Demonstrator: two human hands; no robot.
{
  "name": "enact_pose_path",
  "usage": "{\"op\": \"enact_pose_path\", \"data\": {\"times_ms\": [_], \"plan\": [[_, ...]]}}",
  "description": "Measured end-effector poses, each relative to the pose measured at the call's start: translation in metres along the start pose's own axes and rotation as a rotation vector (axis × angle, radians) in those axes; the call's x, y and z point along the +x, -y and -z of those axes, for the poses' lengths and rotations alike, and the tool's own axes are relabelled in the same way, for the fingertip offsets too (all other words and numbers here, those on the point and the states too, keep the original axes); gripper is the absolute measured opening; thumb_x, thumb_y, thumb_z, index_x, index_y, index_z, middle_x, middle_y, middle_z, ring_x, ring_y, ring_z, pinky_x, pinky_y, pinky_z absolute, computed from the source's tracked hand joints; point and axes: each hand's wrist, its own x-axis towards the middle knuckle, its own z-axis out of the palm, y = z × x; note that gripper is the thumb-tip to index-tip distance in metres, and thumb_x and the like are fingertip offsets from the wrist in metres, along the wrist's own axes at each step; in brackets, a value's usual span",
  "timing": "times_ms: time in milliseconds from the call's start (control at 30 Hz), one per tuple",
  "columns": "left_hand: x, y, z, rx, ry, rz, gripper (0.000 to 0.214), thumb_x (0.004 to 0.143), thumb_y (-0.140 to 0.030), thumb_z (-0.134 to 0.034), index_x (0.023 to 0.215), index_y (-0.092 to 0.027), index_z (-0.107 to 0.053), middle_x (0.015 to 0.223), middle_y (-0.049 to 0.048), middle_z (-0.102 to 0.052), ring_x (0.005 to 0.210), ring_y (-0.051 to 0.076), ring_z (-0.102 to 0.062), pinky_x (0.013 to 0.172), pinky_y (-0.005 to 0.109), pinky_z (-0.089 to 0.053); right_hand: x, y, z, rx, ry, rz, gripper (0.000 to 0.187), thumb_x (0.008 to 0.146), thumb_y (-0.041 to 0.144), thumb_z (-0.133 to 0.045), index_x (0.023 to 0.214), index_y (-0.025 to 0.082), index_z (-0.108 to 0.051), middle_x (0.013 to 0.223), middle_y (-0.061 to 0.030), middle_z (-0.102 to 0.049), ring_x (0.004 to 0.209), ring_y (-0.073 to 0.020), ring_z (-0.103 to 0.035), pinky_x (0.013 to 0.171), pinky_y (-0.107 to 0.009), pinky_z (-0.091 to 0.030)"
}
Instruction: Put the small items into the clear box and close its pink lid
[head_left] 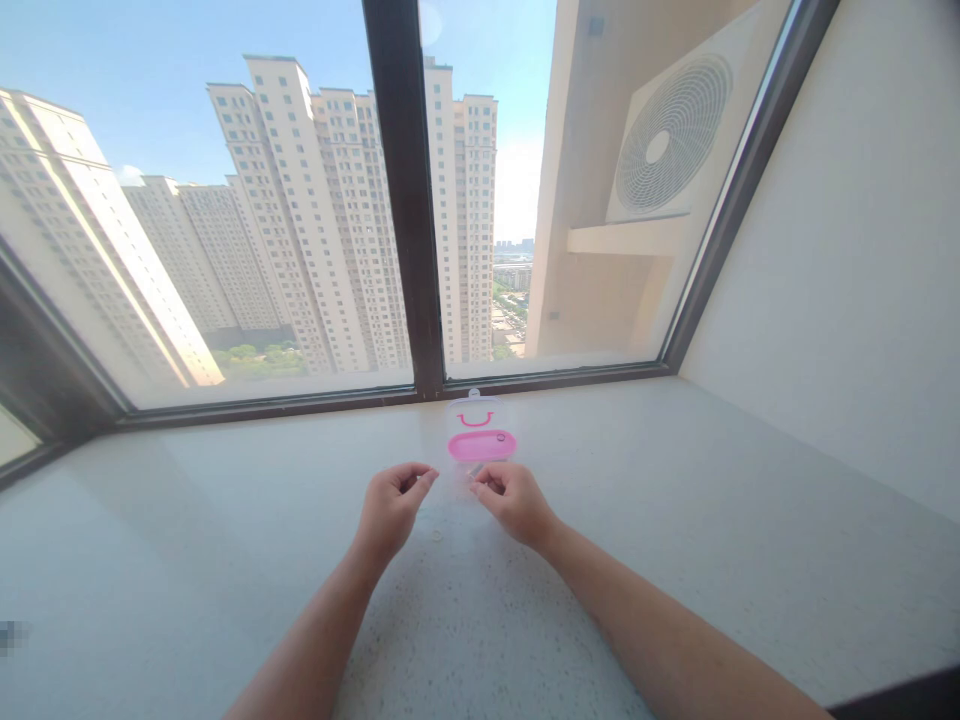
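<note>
My left hand and my right hand hover close together over a pale speckled windowsill, each with fingers curled into a pinch. What they pinch is too small to make out. Just beyond my right hand lies a small clear plastic case with a pink insert. A tiny clear ring-like item lies on the sill below and between my hands.
A large window with a dark frame and a vertical mullion runs along the far edge of the sill. A white wall closes the right side. Outside are tall apartment towers and an air-conditioner unit.
</note>
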Motion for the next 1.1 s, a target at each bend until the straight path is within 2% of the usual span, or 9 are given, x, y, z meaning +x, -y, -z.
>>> {"op": "enact_pose_path", "data": {"times_ms": [233,667,1100], "plan": [[0.0,-0.002,0.0,-0.009,-0.018,-0.006,0.033,0.076,-0.044,-0.06,0.076,-0.013,-0.071,0.044,-0.0048,-0.046,0.04,0.009,-0.039,0.043,0.021,-0.028,-0.001,0.001,0.0,-0.015,0.032,0.012,0.019,0.075,0.024,-0.053,0.06,0.015,-0.056,0.049,0.0055,-0.034,0.048,-0.0087,-0.031,0.047,-0.022,-0.022],[-0.001,-0.002,0.002,-0.014,-0.047,0.014,0.034,0.075,-0.045,-0.06,0.075,-0.012,-0.07,0.042,-0.0062,-0.042,0.039,0.009,-0.038,0.042,0.022,-0.026,-0.004,0.005,-0.002,0.014,0.065,0.003,0.015,0.074,0.019,-0.054,0.06,0.014,-0.058,0.049,0.0058,-0.036,0.048,-0.0084,-0.031,0.047,-0.021,-0.024],[-0.002,-0.001,0.001,0.009,-0.028,0.001,0.034,0.074,-0.046,-0.06,0.073,-0.013,-0.071,0.041,-0.0056,-0.043,0.039,0.009,-0.038,0.042,0.021,-0.027,-0.005,0.009,0.0,0.059,0.017,0.007,0.019,0.076,0.023,-0.054,0.059,0.015,-0.056,0.05,0.0055,-0.035,0.048,-0.009,-0.03,0.047,-0.022,-0.024]]}}
